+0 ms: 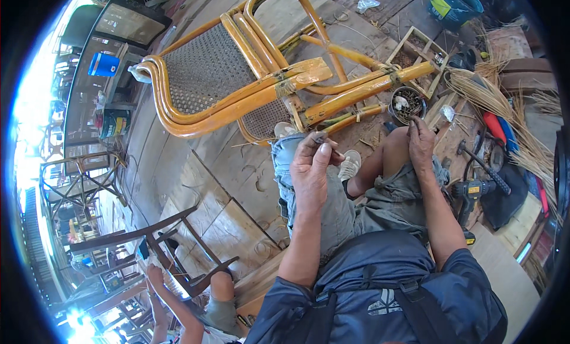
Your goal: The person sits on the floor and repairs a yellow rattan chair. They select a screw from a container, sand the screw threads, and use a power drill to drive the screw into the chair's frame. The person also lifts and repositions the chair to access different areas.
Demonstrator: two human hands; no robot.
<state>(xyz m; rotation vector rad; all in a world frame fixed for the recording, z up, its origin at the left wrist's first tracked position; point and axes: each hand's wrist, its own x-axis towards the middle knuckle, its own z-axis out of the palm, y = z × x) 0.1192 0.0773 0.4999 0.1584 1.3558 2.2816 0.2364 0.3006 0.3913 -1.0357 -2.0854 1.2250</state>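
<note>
In front of me a rattan chair [261, 103] with thick, glossy, honey-coloured poles and a woven cane panel [199, 71] lies tipped over on the floor. My left hand [312, 169] is raised above my left knee, close to the chair's lower poles. Its fingers are curled against the thumb, and what they pinch is too small to make out. Over my right knee is my right hand [420, 145], fingertips bunched beside the rim of a round metal bowl [408, 113] that holds many small dark pieces, probably nails, and a white lump. Whatever those fingertips hold is hidden.
A wooden divided box [418, 44] stands behind the bowl. To the right lie a hammer [484, 169], a cordless drill [473, 189] and bundles of rattan strips [481, 94]. At lower left another person's arms [172, 299] work by a dark wooden chair [160, 243]. A bucket [454, 5] stands far right.
</note>
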